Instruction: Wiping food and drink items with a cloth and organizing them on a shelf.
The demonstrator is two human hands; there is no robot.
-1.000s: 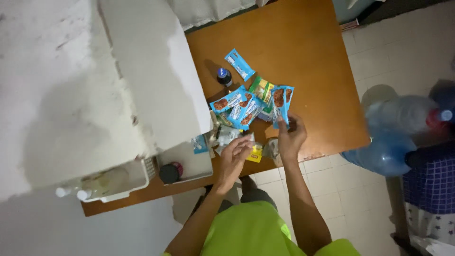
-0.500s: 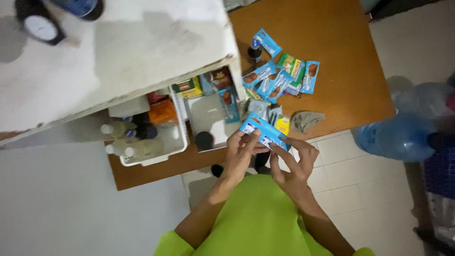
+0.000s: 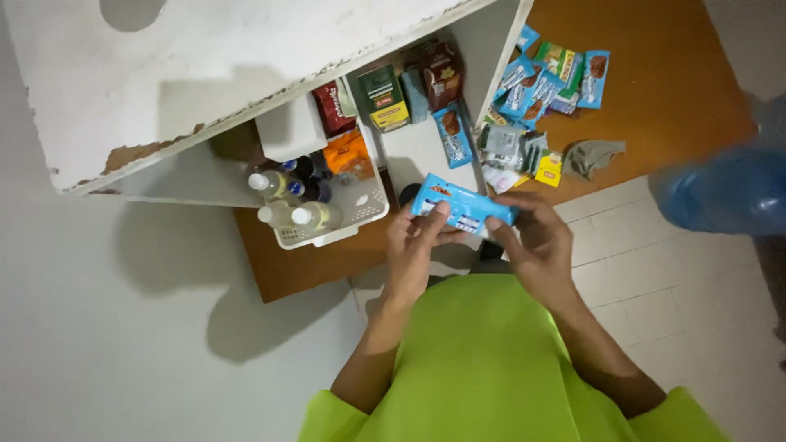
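While I look down past my lime-green top, both my hands are closed on one long blue snack packet (image 3: 463,206), which I hold in the air just off the near edge of the brown table (image 3: 671,90), above the pale tiled floor (image 3: 655,262). My left hand (image 3: 413,244) pinches the packet's left end, thumb on top and fingers curled beneath. My right hand (image 3: 536,241) grips the right end the same way, fingertips wrapped over its upper edge. The packet lies nearly level, tilted a little down toward my right.

Beyond it on the table, a heap of similar blue packets (image 3: 540,86) with green and yellow ones lies toward the far right part, beside a grey crumpled wrapper (image 3: 596,155) near the near edge. A small yellow packet (image 3: 548,169) sits just left of that wrapper. A white basket (image 3: 327,209) at the table's near left holds several clear bottles with white caps (image 3: 286,205) and an orange pouch. Boxes in red and green (image 3: 360,98) stand behind the basket, under a chipped white shelf (image 3: 205,74) that overhangs the table's left side. A large blue water jug (image 3: 720,192) stands on the floor off the table's right edge.
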